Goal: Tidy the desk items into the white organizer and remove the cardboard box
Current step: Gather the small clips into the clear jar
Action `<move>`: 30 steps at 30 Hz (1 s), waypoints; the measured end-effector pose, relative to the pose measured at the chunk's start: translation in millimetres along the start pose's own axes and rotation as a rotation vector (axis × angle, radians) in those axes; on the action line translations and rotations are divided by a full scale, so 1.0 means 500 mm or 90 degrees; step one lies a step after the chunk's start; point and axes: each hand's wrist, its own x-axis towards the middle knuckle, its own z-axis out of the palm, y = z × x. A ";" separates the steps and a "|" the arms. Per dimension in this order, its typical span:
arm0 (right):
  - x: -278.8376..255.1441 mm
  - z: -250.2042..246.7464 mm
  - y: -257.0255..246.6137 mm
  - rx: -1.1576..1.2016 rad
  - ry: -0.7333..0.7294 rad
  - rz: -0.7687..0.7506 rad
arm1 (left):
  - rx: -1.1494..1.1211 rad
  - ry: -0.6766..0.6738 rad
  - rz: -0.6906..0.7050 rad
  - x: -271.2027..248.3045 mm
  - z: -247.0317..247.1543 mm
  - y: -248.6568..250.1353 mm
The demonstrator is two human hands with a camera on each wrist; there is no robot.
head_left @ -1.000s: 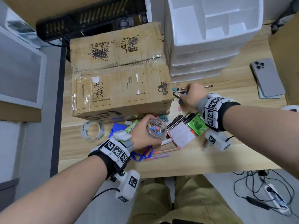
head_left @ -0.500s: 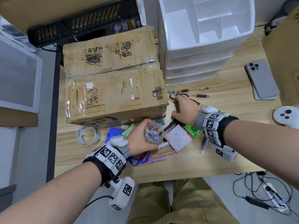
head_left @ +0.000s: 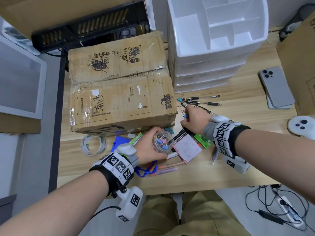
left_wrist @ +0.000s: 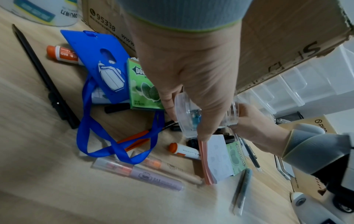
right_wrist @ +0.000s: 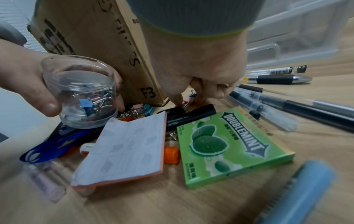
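My left hand (head_left: 150, 149) grips a clear plastic jar (head_left: 163, 141) of coloured binder clips, held just above the desk clutter in front of the cardboard box (head_left: 119, 91). The same jar (right_wrist: 80, 91) shows tilted in the right wrist view. My right hand (head_left: 184, 121) is curled at the box's near right corner. Its fingers (right_wrist: 182, 98) pinch small binder clips (right_wrist: 188, 98) just above the desk. More loose clips (right_wrist: 141, 111) lie under the box edge. The white organizer (head_left: 216, 36) stands behind, its top compartments empty.
Black pens (head_left: 204, 103), a sticky-note pad (head_left: 187, 148), a green gum pack (head_left: 202, 140), a blue badge holder (head_left: 121, 142), a tape roll (head_left: 93, 144) and highlighters (head_left: 167, 169) lie about. A phone (head_left: 276, 87), a white controller (head_left: 301, 126) and another box (head_left: 300, 65) are at the right.
My right hand has come back from the pens near the organizer to the box's near corner, fingers down on the clips. The left hand still holds the jar in about the same place.
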 end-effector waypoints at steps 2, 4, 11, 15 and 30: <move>0.004 0.001 -0.004 -0.006 -0.006 -0.001 | 0.000 0.000 -0.006 0.000 0.001 0.000; 0.007 -0.001 -0.010 -0.014 -0.018 0.015 | -0.001 -0.004 -0.009 0.000 0.002 0.003; 0.015 -0.009 -0.025 -0.017 -0.039 0.030 | 0.003 -0.005 -0.006 -0.002 -0.003 0.006; 0.010 -0.008 -0.030 0.072 -0.013 0.046 | 0.005 0.001 -0.005 -0.004 -0.004 0.004; 0.045 -0.055 -0.024 0.444 -0.029 0.168 | -0.013 0.002 -0.013 -0.007 0.001 0.016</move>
